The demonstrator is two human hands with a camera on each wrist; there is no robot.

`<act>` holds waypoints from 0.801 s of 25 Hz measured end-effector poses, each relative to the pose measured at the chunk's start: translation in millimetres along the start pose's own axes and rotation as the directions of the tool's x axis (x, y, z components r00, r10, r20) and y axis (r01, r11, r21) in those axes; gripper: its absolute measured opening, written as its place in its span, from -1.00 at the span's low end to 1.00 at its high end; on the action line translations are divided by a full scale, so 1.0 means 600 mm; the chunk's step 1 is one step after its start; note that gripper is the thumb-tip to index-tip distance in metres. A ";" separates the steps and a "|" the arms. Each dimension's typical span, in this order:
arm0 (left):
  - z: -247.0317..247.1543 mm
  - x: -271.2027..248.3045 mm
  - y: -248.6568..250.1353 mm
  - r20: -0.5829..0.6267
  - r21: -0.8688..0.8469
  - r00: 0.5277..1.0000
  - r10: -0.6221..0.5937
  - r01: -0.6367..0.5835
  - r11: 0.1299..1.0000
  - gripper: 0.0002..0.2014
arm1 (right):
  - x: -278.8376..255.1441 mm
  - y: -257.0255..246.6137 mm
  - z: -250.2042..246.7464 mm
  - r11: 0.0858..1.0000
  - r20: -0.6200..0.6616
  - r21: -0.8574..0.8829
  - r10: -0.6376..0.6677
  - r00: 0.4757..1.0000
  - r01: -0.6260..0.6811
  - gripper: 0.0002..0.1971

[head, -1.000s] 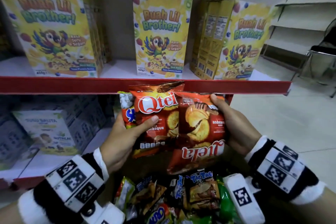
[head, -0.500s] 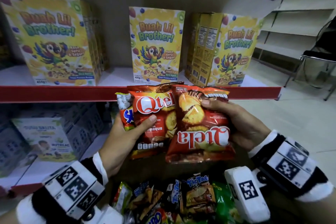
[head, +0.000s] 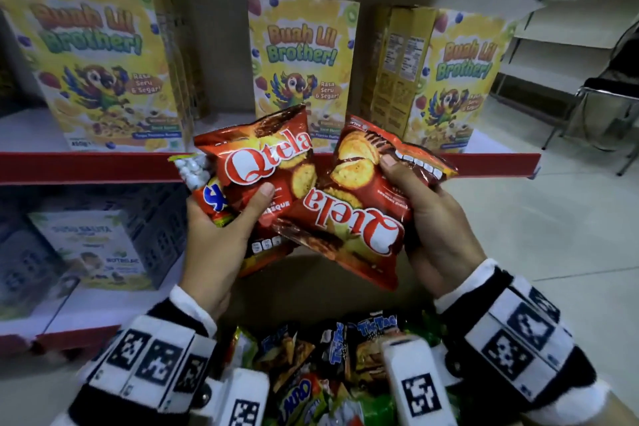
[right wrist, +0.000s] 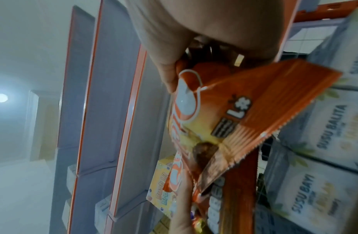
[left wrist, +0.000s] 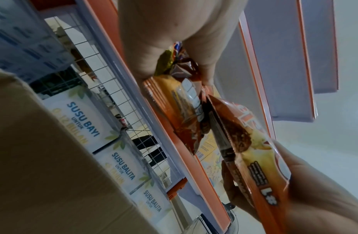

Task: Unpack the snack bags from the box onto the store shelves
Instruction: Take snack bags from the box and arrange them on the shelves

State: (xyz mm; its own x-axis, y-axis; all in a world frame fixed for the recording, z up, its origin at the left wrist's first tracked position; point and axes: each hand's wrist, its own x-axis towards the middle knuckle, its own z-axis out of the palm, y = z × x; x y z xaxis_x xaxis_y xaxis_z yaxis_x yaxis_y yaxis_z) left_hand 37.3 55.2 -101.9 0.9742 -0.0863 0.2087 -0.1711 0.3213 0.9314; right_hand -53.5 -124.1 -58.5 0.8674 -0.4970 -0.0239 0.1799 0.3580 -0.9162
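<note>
My left hand grips an upright red Qtela bag with a smaller red and blue snack bag behind it, thumb pressed on the front. My right hand grips a second red Qtela bag, held upside down and tilted, thumb on its front. Both bags hang in front of the red shelf edge. In the left wrist view the left-hand bags and the right-hand bag nearly touch. In the right wrist view the upside-down bag fills the middle. The open cardboard box below holds several snack bags.
Yellow cereal boxes stand along the upper shelf, with gaps between them. The lower shelf at left holds white milk-powder boxes and a grey crate. Empty white shelving and a dark chair stand at right over a tiled floor.
Both hands have risen with their bags toward the upper shelf edge. The right-hand bag has tilted and now overlaps the left-hand Qtela bag's lower right corner.
</note>
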 end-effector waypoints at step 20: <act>-0.019 0.020 -0.079 0.093 0.218 0.996 -0.011 -0.010 0.976 -0.23 | 0.015 0.050 -0.091 0.953 0.321 -0.180 0.292 0.901 -0.245 -0.36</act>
State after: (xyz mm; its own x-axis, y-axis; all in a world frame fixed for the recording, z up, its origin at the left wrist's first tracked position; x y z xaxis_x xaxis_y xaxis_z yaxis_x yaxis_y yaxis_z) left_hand 58.7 49.9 -146.7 0.9580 -0.1773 0.2253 -0.2085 0.1084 0.9720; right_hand -65.5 -161.3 -108.3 0.9829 -0.0896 -0.1609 -0.1245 0.3206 -0.9390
